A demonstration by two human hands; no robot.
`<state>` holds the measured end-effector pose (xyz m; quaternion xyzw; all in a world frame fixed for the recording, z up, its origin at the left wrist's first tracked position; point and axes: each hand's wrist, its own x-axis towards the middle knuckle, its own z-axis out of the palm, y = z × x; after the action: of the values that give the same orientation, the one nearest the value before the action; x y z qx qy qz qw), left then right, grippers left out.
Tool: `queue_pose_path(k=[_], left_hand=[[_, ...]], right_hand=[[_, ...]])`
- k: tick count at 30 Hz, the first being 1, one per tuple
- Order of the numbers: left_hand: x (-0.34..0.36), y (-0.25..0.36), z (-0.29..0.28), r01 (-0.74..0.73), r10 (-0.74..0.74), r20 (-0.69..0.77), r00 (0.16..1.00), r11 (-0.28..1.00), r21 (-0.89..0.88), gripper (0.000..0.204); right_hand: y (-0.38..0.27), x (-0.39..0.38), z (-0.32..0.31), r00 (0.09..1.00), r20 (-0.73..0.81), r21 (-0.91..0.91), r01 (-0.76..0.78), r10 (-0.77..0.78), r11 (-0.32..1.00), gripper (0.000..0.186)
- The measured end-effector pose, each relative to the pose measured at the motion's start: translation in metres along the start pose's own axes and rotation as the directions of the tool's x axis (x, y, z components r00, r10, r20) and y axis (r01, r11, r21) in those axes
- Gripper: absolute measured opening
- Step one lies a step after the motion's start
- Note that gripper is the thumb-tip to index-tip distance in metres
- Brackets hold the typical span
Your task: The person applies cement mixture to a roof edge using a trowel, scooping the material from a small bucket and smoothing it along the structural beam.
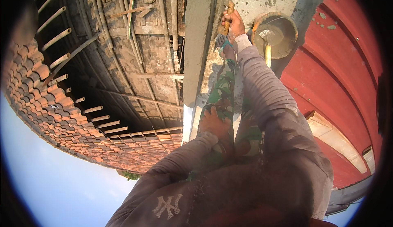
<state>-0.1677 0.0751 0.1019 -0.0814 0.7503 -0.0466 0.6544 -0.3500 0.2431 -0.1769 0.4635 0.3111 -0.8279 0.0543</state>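
My right hand [233, 22] is closed around a wooden-handled tool [230, 8], held at the edge of a narrow wall coated in wet grey plaster [197, 34]. The tool's working face is hidden. My left hand [215, 124] lies with fingers spread on my camouflage trouser leg [223, 88]. Right of my right hand stands a round bucket [295, 32] with grey mortar [275, 35] and some liquid in it. A pale yellow handle [268, 55] sticks out over the bucket's near rim; what it belongs to is partly hidden in the mortar.
On the left the wall drops off to a lower space with a woven bamboo wall [151, 55] and bamboo poles. Roof tiles [61, 108] curve along the lower left. A red metal roof [339, 71] slopes on the right. Mortar splashes spot the grey ledge [254, 0].
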Motion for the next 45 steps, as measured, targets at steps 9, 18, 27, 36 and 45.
queue_pose_path(k=[9, 18, 27, 36, 45], left_hand=[[0.005, -0.006, 0.013, -0.041, 0.040, -0.030, 0.999, 0.998, -0.043, 0.091], [0.002, -0.007, 0.013, -0.040, 0.037, -0.046, 0.998, 0.998, -0.056, 0.091], [-0.001, -0.009, 0.025, 0.013, -0.017, -0.036, 0.999, 0.993, -0.120, 0.090], [-0.003, -0.010, 0.041, 0.028, -0.039, -0.060, 0.997, 0.985, -0.167, 0.087], [-0.027, -0.014, 0.068, -0.013, -0.048, -0.141, 0.989, 0.915, -0.403, 0.087]], right_hand=[[0.094, 0.014, -0.012, 0.981, -0.036, -0.056, -0.192, 0.190, 0.980, 0.067], [0.075, -0.042, -0.028, 0.993, -0.020, 0.099, -0.118, 0.120, 0.988, 0.015], [0.123, -0.049, 0.003, 0.956, -0.152, -0.078, -0.265, 0.251, 0.961, 0.028], [0.064, -0.070, -0.009, 0.993, -0.002, -0.362, 0.106, -0.114, 0.926, 0.030], [0.014, -0.016, 0.060, 0.836, 0.307, -0.919, 0.384, -0.455, 0.086, 0.048]])
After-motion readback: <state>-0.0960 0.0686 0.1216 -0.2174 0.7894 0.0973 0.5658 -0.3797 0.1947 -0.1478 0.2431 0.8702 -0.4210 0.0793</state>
